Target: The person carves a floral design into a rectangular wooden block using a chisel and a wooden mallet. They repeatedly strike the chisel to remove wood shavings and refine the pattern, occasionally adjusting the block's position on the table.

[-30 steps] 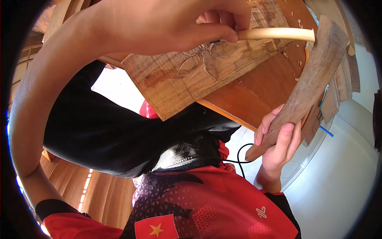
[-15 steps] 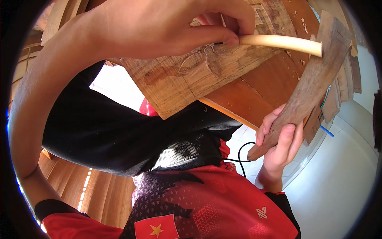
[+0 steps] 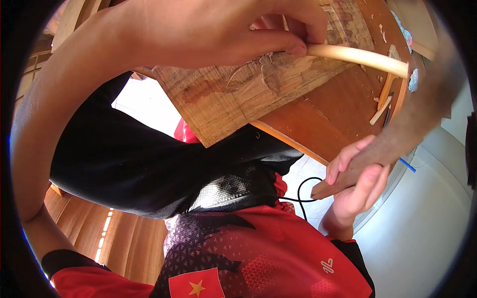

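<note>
My left hand (image 3: 223, 37) reaches over the carved wooden board (image 3: 198, 107), closed round a chisel (image 3: 360, 55). The chisel's pale, round handle points right; its blade is hidden behind my fingers. Leaf shapes (image 3: 271, 79) are cut into the board just below that hand. At the right, my right hand (image 3: 355, 191) is wrapped round the narrow end of a brown wooden mallet (image 3: 390, 141), a long flat club. Its far end is smeared by motion and stands apart from the chisel's handle end.
The board lies on a reddish-brown table (image 3: 318, 131) and juts past its near edge over my legs. Wood shavings (image 3: 382, 32) and a tool with an orange-brown handle (image 3: 386, 92) lie near the table's right edge. A black cable (image 3: 299, 191) loops below it.
The mallet's far end has swung right, away from the chisel handle, uncovering tools at the table edge. My left hand and the chisel have shifted slightly right.
</note>
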Demonstrator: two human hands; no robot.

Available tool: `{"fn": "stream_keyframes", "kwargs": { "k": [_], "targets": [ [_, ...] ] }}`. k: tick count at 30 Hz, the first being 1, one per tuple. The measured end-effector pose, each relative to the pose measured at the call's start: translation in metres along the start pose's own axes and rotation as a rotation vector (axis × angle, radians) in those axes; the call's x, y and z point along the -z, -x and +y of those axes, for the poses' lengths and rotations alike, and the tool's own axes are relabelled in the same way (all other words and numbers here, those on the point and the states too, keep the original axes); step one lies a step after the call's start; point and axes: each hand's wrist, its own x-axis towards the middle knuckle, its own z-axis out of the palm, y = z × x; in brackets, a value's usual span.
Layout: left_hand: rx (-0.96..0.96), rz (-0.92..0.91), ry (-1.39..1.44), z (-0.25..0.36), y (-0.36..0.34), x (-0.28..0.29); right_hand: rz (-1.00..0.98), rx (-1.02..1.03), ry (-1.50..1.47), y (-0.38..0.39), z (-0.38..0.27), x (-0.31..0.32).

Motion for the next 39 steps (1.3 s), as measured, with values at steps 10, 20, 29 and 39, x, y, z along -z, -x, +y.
{"fn": "stream_keyframes", "kwargs": {
  "k": [10,20,29,39],
  "targets": [
    [-0.059,-0.044,-0.073,-0.002,-0.003,0.0,0.025,0.023,-0.003,-0.006,-0.005,-0.006],
    [0.013,-0.129,-0.009,0.004,-0.003,-0.001,0.024,0.022,0.018,-0.003,0.001,-0.007],
    [-0.019,-0.461,-0.511,0.035,-0.026,0.017,0.032,-0.043,-0.081,-0.003,0.015,-0.008],
    [0.122,0.018,-0.301,0.023,-0.017,0.031,-0.054,-0.048,-0.14,-0.024,0.01,-0.003]
  ]
}}
